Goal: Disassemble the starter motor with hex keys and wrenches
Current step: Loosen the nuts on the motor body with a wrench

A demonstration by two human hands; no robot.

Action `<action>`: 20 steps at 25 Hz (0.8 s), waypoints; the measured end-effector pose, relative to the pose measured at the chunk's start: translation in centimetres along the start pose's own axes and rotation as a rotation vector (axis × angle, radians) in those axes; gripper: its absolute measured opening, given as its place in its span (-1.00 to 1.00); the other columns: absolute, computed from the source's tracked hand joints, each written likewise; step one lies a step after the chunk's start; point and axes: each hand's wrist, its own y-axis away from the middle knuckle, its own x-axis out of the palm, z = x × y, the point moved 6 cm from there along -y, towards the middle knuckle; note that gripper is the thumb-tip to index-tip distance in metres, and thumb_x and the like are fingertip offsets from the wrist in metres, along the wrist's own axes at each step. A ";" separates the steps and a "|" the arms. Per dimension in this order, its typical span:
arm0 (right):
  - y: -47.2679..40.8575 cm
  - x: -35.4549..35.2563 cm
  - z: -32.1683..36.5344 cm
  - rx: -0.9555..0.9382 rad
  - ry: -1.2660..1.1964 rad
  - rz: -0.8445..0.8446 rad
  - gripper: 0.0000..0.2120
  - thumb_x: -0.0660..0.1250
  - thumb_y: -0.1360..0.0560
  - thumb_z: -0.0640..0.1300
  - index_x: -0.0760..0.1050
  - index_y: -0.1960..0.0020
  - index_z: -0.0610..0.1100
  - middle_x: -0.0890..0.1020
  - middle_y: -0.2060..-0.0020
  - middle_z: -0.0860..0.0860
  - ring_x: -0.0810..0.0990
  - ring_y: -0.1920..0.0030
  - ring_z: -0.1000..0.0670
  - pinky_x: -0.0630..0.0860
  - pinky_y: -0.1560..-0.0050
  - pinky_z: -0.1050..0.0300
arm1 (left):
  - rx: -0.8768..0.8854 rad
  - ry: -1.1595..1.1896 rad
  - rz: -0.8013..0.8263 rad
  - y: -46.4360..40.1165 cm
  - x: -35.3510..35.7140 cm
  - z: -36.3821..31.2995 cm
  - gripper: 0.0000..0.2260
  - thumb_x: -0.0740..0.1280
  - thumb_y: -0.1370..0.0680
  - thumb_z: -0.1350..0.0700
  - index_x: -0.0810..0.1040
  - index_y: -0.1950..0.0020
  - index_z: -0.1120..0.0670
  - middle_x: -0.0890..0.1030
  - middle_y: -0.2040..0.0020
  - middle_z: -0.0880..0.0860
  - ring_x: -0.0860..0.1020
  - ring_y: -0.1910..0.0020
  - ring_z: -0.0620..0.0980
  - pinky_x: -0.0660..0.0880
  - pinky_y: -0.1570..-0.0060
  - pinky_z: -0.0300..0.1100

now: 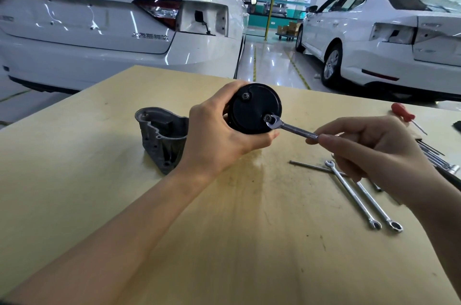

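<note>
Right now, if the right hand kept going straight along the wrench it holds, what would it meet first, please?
Probably the black motor body: the right hand points its wrench at the lower bolt, which the wrench already touches.

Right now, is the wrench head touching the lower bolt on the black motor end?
Touching. The head view shows the wrench open end seated around the lower bolt, no gap visible.

Motor body (254, 108): sides hidden by left hand (219, 137). Hex key set (435, 156): cut by right edge. Wrench (290, 127) handle: hidden in right hand (374, 150).
</note>
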 end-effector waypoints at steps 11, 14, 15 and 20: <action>0.1 2.9 -1.2 0.079 -0.023 0.166 -0.82 0.23 -0.52 -0.05 0.50 0.13 -0.15 0.34 0.63 -0.03 0.20 0.62 0.04 0.14 0.57 0.30 | 0.003 0.002 -0.005 -0.1 -0.1 0.2 -0.46 0.65 -0.18 0.05 0.59 -0.11 0.02 0.66 0.09 -0.11 0.63 0.09 -0.10 0.60 0.04 -0.13; 0.4 4.4 -1.9 0.095 0.049 0.254 -0.78 0.12 -0.64 -0.05 0.41 0.15 -0.03 0.44 0.63 -0.05 0.23 0.68 0.02 0.21 0.57 0.26 | 0.006 0.002 -0.002 -0.2 -0.1 0.1 -0.45 0.62 -0.17 0.06 0.59 -0.13 0.04 0.66 0.10 -0.08 0.64 0.10 -0.08 0.60 0.05 -0.12; 0.4 4.4 -1.9 0.102 0.060 0.250 -0.78 0.11 -0.64 -0.05 0.41 0.16 -0.01 0.45 0.63 -0.06 0.23 0.68 0.02 0.22 0.57 0.25 | 0.005 0.000 0.001 -0.2 -0.1 0.1 -0.45 0.62 -0.18 0.06 0.59 -0.13 0.04 0.66 0.10 -0.08 0.64 0.10 -0.08 0.60 0.05 -0.12; 0.1 3.0 -1.5 0.101 0.175 0.244 -0.78 0.14 -0.60 0.06 0.44 0.17 0.04 0.45 0.63 -0.07 0.26 0.63 0.10 0.25 0.56 0.31 | 0.013 -0.005 0.015 0.0 0.1 0.0 -0.46 0.66 -0.19 0.06 0.59 -0.12 0.03 0.67 0.10 -0.09 0.64 0.09 -0.08 0.60 0.05 -0.11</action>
